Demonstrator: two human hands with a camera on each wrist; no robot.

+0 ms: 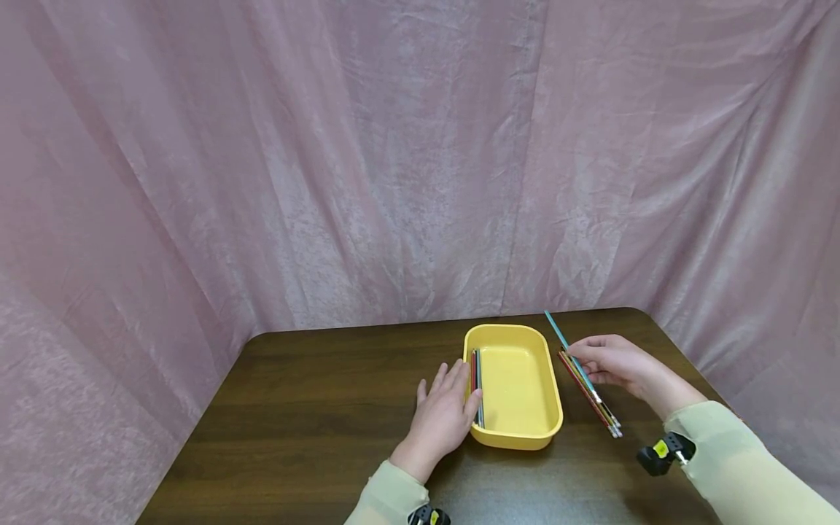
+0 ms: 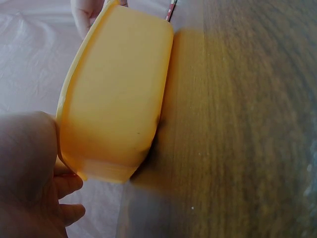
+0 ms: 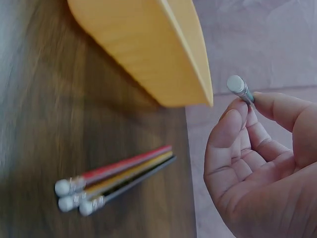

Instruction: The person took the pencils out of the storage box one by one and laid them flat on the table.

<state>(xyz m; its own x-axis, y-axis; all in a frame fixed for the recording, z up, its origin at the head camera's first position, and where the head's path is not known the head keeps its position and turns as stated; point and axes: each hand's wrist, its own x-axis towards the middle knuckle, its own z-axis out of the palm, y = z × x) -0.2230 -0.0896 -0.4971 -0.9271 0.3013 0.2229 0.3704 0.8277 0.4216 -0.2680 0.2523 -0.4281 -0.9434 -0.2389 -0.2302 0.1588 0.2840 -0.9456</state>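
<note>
A yellow tray [image 1: 522, 440] stands on the table, with several pencils [image 1: 480, 386] lying lengthwise along its left inner wall. My left hand [image 1: 441, 417] rests at the tray's left rim, fingers stretched and thumb over the edge. To the right of the tray, my right hand [image 1: 617, 362] pinches a light blue pencil [image 1: 555, 328] between thumb and fingers. In the right wrist view its white eraser end [image 3: 236, 84] points at the camera. Below it on the table lie a red pencil [image 3: 124, 163], a yellow pencil [image 3: 131, 174] and a black pencil [image 3: 140, 182], side by side.
The dark wooden table [image 1: 315, 408] extends to the left of the tray. Its far edge meets a pink curtain [image 1: 420, 182], which also hangs along both sides. The tray is near the table's back right part.
</note>
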